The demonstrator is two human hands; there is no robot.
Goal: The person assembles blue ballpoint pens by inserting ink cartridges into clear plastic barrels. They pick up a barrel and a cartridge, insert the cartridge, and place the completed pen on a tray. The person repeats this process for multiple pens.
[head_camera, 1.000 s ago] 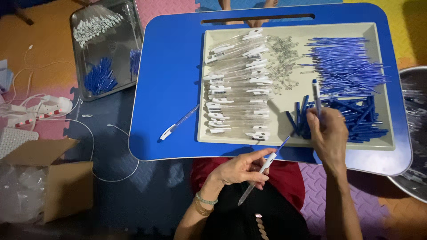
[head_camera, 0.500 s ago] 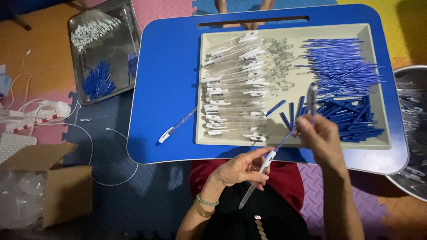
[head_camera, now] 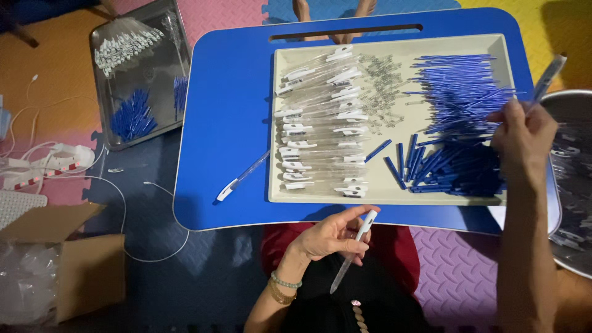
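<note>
Down low, close to the person's lap, the left hand (head_camera: 330, 234) is curled around a clear pen (head_camera: 353, 250) with a white cap. The pen points down and away from the blue tabletop (head_camera: 231, 123). Gold and green bracelets (head_camera: 280, 288) sit on that wrist.

Off to the right, the right hand (head_camera: 523, 132) is lifted over the edge of the cream tray (head_camera: 394, 192). Its fingers pinch another clear pen tube (head_camera: 547, 78), which sticks up and tilts to the right.

On the tray, a heap of short blue pen parts (head_camera: 444, 166) lies just under the right hand. Long blue ink sticks (head_camera: 459, 86) are piled further back. Rows of clear pens with white clips (head_camera: 320, 117) fill the left half, and little metal springs (head_camera: 382, 80) lie between the two piles.

One finished pen (head_camera: 242, 176) lies alone on the tabletop, left of the tray.

On the floor, there is a cardboard box (head_camera: 58, 265) near the left, a white cable (head_camera: 92, 185), and a metal tray (head_camera: 139, 71) with more white and blue parts further back. A round metal pan (head_camera: 573, 179) sits at the right edge.
</note>
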